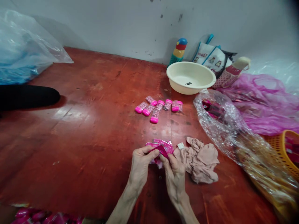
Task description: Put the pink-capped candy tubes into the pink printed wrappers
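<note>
Underneath, scuffed red floor (93, 124), grey wall (116, 25).

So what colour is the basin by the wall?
Cream, with a small dark mark inside; the basin shows in the head view.

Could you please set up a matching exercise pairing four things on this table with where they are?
Things:
1. basin
2. cloth
3. pink wrapper
4. pink-capped tubes

Places:
A. in a loose row mid-table
B. by the wall at the back
C. pinched between left hand and right hand
D. crumpled just right of the hands

Pairs: 1-B, 2-D, 3-C, 4-A
</note>
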`<action>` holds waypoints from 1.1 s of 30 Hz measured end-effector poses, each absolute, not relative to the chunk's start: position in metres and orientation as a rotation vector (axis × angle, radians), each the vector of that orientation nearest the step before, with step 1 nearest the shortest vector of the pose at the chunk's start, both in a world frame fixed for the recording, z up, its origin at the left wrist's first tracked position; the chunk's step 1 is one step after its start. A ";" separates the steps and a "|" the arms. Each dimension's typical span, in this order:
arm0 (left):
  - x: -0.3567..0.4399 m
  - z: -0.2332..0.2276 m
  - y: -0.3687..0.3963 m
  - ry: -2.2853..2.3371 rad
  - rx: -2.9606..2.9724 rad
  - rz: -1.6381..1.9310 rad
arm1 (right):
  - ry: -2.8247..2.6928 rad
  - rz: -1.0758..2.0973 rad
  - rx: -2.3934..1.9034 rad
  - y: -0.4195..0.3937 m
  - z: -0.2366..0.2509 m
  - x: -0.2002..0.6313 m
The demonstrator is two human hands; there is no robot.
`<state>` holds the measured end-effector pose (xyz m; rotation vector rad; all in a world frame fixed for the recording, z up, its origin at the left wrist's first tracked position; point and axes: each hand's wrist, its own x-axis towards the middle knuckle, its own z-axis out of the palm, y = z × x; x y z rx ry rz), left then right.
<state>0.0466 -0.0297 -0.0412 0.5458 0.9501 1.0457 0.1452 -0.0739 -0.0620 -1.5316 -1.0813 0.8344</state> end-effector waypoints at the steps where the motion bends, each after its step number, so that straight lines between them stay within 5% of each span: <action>1: 0.046 -0.042 -0.030 0.949 0.531 1.047 | -1.095 0.829 -1.541 -0.074 -0.061 0.145; 18: 0.038 -0.042 -0.032 0.992 0.499 1.124 | -1.000 0.989 -1.594 -0.070 -0.043 0.151; 33: 0.024 -0.042 -0.035 1.300 1.385 1.239 | -1.538 0.495 -1.617 -0.067 -0.048 0.151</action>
